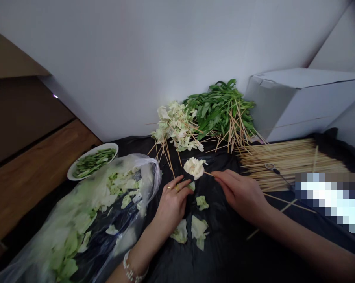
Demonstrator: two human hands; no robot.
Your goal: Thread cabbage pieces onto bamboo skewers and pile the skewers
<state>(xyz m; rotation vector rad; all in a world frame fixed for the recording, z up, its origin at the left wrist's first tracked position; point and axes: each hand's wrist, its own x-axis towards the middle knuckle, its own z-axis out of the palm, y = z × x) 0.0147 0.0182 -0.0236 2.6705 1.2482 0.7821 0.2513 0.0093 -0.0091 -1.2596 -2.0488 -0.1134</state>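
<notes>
My right hand (242, 194) is closed around a bamboo skewer (209, 174). Pale cabbage pieces (194, 168) are bunched on the skewer's far end, which points left. My left hand (174, 198), with rings on its fingers, is low over the black sheet, its fingers apart and bent downward. A small cabbage leaf piece (192, 186) shows at its fingertips; whether they touch it I cannot tell. Loose cabbage leaves (198, 230) lie between my hands, and another leaf (180, 232) sits beside my left wrist.
A clear plastic bag (156, 173) of cabbage leaves lies left, near a white bowl (115, 148) of green vegetables. Behind are skewered cabbage (177, 125) and skewered leafy greens (215, 106). At right are bare skewers (292, 157), scissors (270, 167) and a white box (307, 102).
</notes>
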